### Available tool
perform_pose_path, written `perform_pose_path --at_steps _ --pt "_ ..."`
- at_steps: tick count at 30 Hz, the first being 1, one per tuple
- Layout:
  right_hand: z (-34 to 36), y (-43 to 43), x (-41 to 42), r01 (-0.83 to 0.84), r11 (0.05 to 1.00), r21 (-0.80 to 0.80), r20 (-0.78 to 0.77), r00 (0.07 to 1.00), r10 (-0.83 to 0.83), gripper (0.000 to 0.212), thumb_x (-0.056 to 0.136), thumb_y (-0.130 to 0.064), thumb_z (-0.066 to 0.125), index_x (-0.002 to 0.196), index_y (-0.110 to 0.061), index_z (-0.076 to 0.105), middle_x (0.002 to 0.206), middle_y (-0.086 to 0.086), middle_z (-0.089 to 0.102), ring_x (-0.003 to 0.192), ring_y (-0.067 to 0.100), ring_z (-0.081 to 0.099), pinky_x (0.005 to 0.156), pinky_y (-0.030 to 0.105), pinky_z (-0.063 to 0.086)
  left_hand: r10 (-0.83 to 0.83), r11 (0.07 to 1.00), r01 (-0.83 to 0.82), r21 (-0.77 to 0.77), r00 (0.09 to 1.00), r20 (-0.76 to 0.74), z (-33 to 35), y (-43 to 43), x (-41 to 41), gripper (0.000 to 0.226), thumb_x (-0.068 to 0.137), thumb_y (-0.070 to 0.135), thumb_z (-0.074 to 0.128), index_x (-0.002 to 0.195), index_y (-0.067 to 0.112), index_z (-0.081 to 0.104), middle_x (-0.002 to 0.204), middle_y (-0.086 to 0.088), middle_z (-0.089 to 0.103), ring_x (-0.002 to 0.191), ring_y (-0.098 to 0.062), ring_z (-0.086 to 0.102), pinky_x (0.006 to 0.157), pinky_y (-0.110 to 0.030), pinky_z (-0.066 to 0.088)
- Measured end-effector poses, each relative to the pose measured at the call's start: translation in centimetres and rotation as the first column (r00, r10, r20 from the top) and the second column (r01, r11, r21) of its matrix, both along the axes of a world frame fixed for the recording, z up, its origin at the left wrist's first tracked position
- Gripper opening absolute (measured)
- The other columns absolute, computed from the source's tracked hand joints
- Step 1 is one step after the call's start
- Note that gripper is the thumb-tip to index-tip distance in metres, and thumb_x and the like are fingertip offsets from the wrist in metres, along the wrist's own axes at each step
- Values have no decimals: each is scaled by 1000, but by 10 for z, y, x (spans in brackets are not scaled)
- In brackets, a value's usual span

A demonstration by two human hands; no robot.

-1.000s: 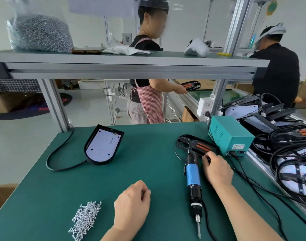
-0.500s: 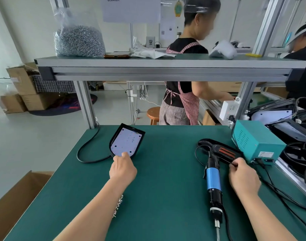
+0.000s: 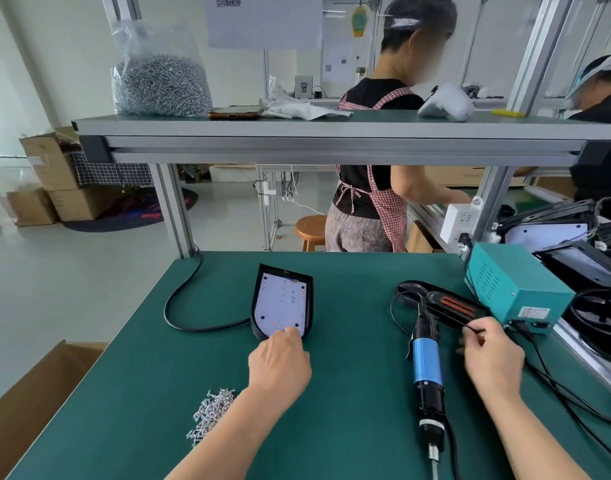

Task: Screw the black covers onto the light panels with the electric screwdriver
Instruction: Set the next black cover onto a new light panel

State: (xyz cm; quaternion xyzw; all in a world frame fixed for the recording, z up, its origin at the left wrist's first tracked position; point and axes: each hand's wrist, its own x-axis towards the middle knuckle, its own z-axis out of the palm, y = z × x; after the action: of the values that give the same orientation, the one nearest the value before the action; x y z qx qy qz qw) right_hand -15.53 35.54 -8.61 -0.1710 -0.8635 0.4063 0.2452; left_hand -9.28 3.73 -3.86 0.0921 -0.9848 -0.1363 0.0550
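Left hand [image 3: 280, 362] on light panel [image 3: 283, 303] edge

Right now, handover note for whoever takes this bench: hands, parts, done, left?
Left hand: fingers curled on the near edge of the light panel, which lies face up on the green mat.
Right hand: pinches the near end of the black cover.
Electric screwdriver lies between the hands, unheld; loose screws by the left forearm.
Done: nothing; cover is apart from the panel.
Left: seat cover on panel, drive screws.
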Motion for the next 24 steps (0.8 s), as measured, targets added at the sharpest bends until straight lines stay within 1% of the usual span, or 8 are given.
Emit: perform_pose_path --at_steps 3,5,7,9,12,17,21,24 --pt "0 1 0 5 999 -33 1 1000 -5 10 99 -15 59 94 -22 64 80 3 72 80 28 65 73 33 40 119 979 -86 183 976 -180 11 -15 -1 30 95 37 49 121 25 57 111 -2 68 103 -29 60 78 -34 41" --pt "2 2 0 11 999 -43 0 1000 -11 10 100 -16 59 95 -22 65 81 3 72 83 28 64 74 32 39 252 942 -171 290 929 -272 20 -38 -9 37 95 41 52 126 22 58 118 -4 63 109 -29 56 85 -37 41" --pt "3 2 0 7 999 -50 3 1000 -6 7 100 -19 59 100 -21 66 84 5 73 87 28 63 77 32 40 343 922 -295 250 923 -177 24 -64 -18 54 92 57 51 129 19 57 127 -9 55 120 -32 48 97 -41 37" --pt "4 1 0 0 998 -64 3 1000 0 10 102 -22 58 109 -20 65 89 5 74 89 28 62 79 33 40 398 901 -398 170 917 35 22 -82 -26 77 86 77 39 133 18 55 136 -11 48 129 -33 41 107 -44 32" --pt "6 -1 2 -14 998 -67 -16 1000 13 19 103 -20 55 122 -19 60 98 2 70 86 28 66 84 37 44 377 893 -415 173 901 217 13 -92 -32 94 80 88 22 127 16 59 140 -12 44 132 -35 38 111 -45 31" --pt "11 -3 6 -59 994 -94 -68 996 53 28 105 -22 48 133 -24 52 115 1 69 82 29 71 93 48 51 302 872 -332 361 943 136 5 -80 -38 85 84 83 27 97 8 65 124 -13 49 122 -34 40 105 -42 37" --pt "14 -4 8 -61 995 -78 -108 993 53 37 105 -24 49 142 -27 47 141 8 59 93 34 68 101 51 47 195 915 -207 346 978 68 -1 -63 -33 64 83 75 50 75 11 53 105 -5 50 111 -27 43 97 -39 42" --pt "15 -5 10 -66 995 -79 -148 988 54 40 106 -24 48 145 -29 43 149 9 54 99 30 71 103 52 47 146 928 -144 343 989 20 -3 -48 -29 54 90 62 53 68 13 44 93 -4 50 107 -28 44 90 -37 41"
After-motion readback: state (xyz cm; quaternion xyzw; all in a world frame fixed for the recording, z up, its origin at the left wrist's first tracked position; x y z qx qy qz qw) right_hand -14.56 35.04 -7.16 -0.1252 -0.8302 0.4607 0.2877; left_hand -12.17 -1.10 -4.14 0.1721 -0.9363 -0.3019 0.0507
